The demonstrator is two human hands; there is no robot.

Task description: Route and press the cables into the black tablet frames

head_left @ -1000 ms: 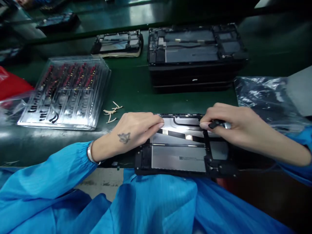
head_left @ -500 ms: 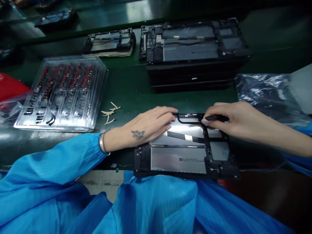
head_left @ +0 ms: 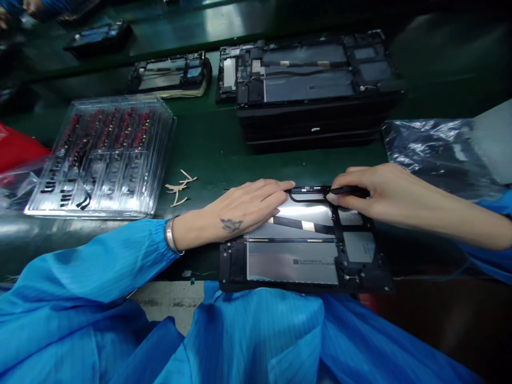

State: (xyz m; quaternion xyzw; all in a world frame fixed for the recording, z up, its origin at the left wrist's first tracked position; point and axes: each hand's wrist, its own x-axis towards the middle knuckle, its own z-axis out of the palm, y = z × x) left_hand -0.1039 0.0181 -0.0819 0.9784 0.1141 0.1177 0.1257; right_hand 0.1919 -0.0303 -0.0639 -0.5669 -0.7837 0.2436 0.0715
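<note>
An opened tablet body [head_left: 292,262] with a black frame and silver inner plates lies at the bench's near edge, in front of my body. Across its upper left part rests my left hand [head_left: 252,208], fingers stretched out over the frame near the far edge. My right hand [head_left: 378,186] pinches a slim black pen-like tool [head_left: 351,191] at the tablet's upper right. The tool's tip is by a thin black cable [head_left: 310,200] that curves along the far edge. My left palm and fingers hide the tablet's upper left corner.
Beyond the tablet stands a tall stack of similar tablet bodies [head_left: 308,85], with another pile [head_left: 170,74] to its left. Clear plastic trays [head_left: 100,160] of small parts sit at left, near pale scraps [head_left: 178,189]. A plastic bag [head_left: 432,154] lies at right.
The view has shifted slightly. Both hands stay at nearly the same places on the tablet, and the tool in my right hand lies at a slightly different angle.
</note>
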